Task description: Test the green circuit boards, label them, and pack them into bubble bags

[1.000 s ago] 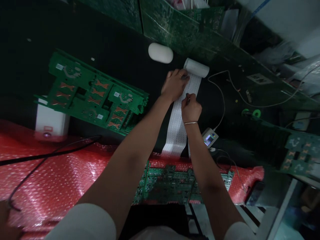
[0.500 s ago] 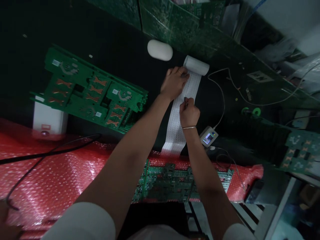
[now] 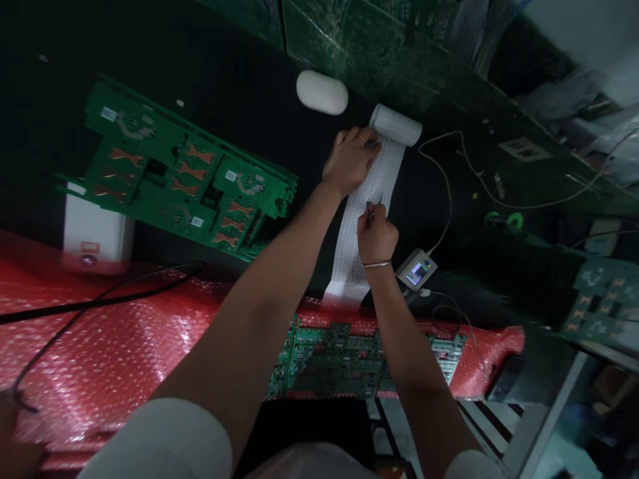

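A roll of white printed labels (image 3: 396, 125) lies on the dark bench, its long strip (image 3: 349, 246) unwound toward me. My left hand (image 3: 349, 159), with a ring on one finger, is closed at the strip's left edge just below the roll. Something small and dark shows by its fingertips, too unclear to name. Lower on the strip, my right hand (image 3: 378, 236) is closed on what look like dark tweezers (image 3: 374, 202), two thin tips pointing away from me over the labels.
Stacked green circuit boards (image 3: 184, 173) lie left, by a white box (image 3: 97, 226). A white rounded case (image 3: 322, 92) sits behind. Right stands a small screen device (image 3: 417, 269) with a cable. Red bubble wrap (image 3: 124, 346) and more boards (image 3: 334, 359) line the front edge.
The tips of the tweezers now show spread apart over the strip, where only one dark end showed before. My right hand has shifted slightly toward me; my left hand stays by the roll.
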`<action>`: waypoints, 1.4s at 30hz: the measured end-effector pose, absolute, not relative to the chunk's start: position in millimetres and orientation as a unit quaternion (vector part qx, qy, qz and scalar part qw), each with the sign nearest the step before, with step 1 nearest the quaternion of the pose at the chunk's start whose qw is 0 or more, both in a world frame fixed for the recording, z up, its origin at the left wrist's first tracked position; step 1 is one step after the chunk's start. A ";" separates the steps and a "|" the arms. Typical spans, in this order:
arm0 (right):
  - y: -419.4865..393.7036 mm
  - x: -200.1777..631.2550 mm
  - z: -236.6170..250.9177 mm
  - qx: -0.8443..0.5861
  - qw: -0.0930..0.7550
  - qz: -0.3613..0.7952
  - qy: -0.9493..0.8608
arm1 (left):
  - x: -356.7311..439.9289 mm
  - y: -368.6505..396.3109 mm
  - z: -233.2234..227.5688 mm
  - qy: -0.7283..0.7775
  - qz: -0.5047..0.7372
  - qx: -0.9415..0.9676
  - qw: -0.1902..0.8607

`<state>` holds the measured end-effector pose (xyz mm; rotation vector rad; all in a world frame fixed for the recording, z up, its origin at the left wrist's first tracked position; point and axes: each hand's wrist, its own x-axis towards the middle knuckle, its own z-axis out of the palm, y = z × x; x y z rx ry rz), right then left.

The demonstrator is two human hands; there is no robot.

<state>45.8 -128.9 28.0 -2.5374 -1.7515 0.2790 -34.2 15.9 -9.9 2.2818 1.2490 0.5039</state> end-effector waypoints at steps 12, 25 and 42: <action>-152.2 42.7 24.4 -0.812 0.046 0.078 -0.577 | -35.6 15.1 -6.1 0.460 0.174 0.818 0.297; -172.0 36.7 24.9 -0.812 0.060 0.080 -0.575 | -38.2 14.6 0.1 0.457 0.124 0.818 0.327; -200.8 29.5 30.6 -0.806 0.027 0.105 -0.581 | -42.1 17.1 -0.3 0.431 0.099 0.840 0.314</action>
